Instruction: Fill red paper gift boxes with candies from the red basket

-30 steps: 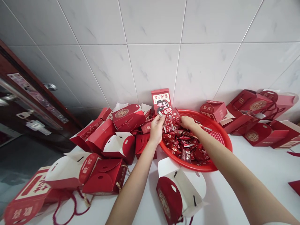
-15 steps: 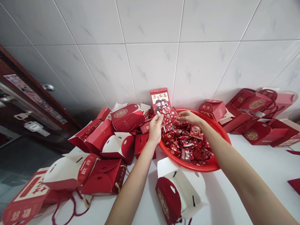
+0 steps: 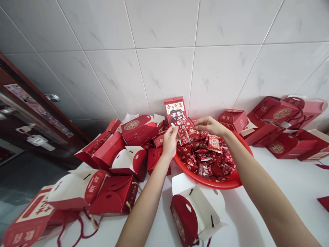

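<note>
My left hand [image 3: 170, 141] is closed on a small red packet with white dots [image 3: 183, 127], over the left rim of the red plastic basket [image 3: 221, 185]. My right hand [image 3: 209, 125] pinches the packet's right side, above the basket's back part. Many small red wrapped candies [image 3: 205, 156] fill the basket. Behind the packet, a red box with a cartoon couple [image 3: 175, 109] stands against the wall. In front of the basket lies an open red box with a white inside [image 3: 203, 209].
Several red gift boxes [image 3: 140, 130] crowd the left side, some with rope handles. More red boxes [image 3: 280, 144] stand at the right by the tiled wall [image 3: 164, 75]. A dark wooden door [image 3: 28, 99] is at far left.
The packet between my hands has tilted and shifted slightly left. My right hand has risen a little and its fingers have changed position. The boxes and basket have not moved.
</note>
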{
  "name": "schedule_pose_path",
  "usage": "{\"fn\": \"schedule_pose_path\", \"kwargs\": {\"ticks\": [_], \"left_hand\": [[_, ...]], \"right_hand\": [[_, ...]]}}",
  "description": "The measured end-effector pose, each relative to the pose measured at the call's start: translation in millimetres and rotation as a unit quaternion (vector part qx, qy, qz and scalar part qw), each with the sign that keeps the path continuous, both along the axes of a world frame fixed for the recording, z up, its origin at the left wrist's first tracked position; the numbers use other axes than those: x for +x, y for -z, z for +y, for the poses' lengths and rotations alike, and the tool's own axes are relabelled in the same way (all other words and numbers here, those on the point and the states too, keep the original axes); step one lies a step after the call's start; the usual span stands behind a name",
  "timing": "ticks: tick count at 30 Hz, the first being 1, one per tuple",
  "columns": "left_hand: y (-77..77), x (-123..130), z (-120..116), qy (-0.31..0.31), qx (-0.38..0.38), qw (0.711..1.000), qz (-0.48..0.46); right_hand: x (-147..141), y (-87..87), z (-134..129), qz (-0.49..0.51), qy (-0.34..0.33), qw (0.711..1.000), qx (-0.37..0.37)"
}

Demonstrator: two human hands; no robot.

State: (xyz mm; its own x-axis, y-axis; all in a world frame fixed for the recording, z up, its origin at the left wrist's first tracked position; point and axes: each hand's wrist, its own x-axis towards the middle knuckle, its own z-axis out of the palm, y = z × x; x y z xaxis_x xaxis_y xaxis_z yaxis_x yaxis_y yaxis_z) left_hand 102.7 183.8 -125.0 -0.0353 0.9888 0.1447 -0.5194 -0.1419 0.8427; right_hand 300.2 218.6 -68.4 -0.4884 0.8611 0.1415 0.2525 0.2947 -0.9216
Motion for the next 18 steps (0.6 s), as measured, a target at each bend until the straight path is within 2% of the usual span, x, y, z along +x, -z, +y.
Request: {"fn": "schedule_pose_path", "kwargs": {"ticks": [5,10,18], "left_hand": [[-2.5,0,-1,0.021,0.004,1.000,0.004],[-2.5,0,0,0.029,0.012,0.999,0.003],[-3.2,-2,-1,0.050,0.009,0.999,0.020]], "right_hand": [[2,-0.1,-3,-0.003,0.004,1.000,-0.014],[-3,-8.0,-18,0.011,-0.003,1.000,-0.028],[-7,-20.3,-64,0.031,0.097,0.994,0.041]]}}
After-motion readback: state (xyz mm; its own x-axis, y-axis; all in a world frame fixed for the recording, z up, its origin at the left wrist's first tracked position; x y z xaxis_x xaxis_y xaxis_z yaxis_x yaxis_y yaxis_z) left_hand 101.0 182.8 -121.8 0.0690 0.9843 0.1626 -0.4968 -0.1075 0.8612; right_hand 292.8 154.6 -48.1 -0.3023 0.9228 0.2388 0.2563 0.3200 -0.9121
